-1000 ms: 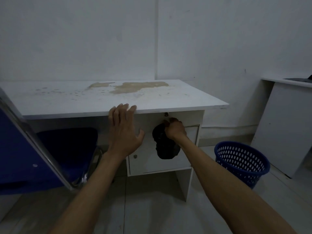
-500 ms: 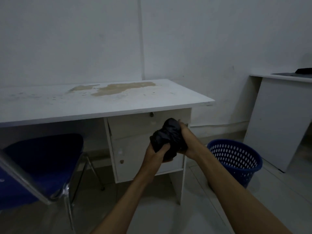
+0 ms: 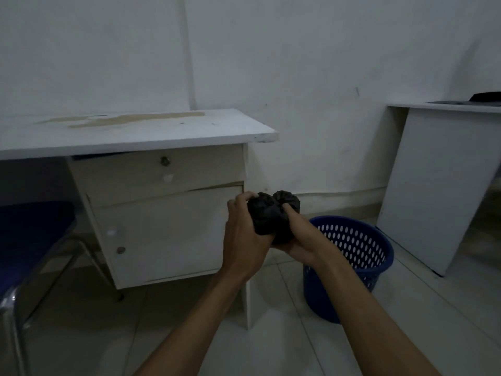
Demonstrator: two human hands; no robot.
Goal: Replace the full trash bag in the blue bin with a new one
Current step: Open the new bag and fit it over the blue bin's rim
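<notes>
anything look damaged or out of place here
The desk top has a brown patch where the white surface looks peeled. The drawer below sits slightly ajar and crooked. Nothing else stands out.

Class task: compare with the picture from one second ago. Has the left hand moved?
Yes. The left hand has left the desk edge and now grips the black bag, lower and rightward, in front of the cabinet door.
</notes>
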